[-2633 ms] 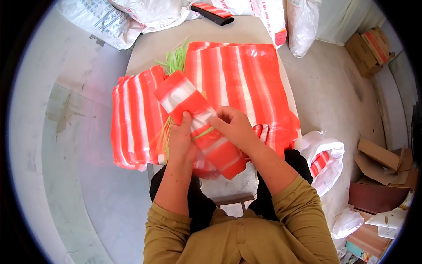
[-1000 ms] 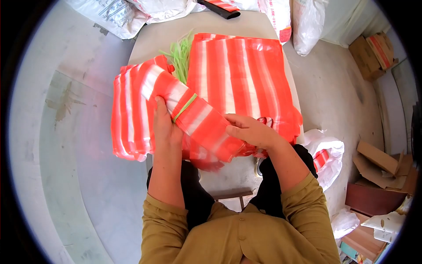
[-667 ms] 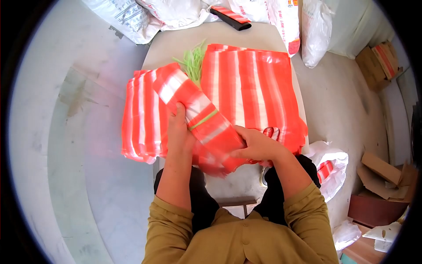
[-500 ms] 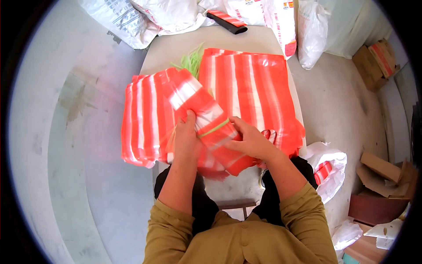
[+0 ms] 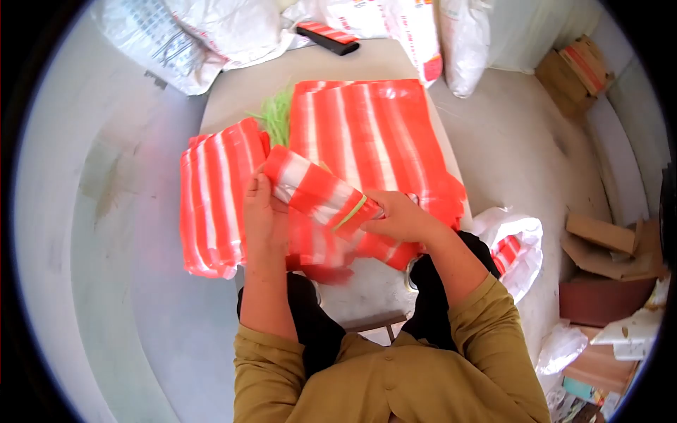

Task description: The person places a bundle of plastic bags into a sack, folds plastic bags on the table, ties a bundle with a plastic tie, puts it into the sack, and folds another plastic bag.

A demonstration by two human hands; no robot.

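A folded bundle of red-and-white striped plastic bags [image 5: 310, 185] lies slantwise between my hands, with a light green tie [image 5: 350, 212] around it near its right end. My right hand [image 5: 400, 217] grips that end, thumb below the tie. At the bundle's left end is my left hand [image 5: 264, 215], curled against its edge, some fingers hidden behind it. Loose striped plastic hangs blurred beneath the bundle. Behind it lies a wide stack of striped bags [image 5: 367, 127], and a narrower stack of striped bags [image 5: 211, 197] sits to the left.
Green tie strips [image 5: 276, 116] lie between the stacks on the pale table [image 5: 381, 60]. A black-and-striped roll [image 5: 328, 38] rests at the back, near white sacks [image 5: 233, 32]. On the right floor are an open white bag [image 5: 525, 271] with striped plastic inside and cardboard boxes [image 5: 599, 236].
The bundle has turned flatter, its upper end tipping left and down. My left hand has shifted left to that end; my right hand stays by the tie. The view has shifted slightly.
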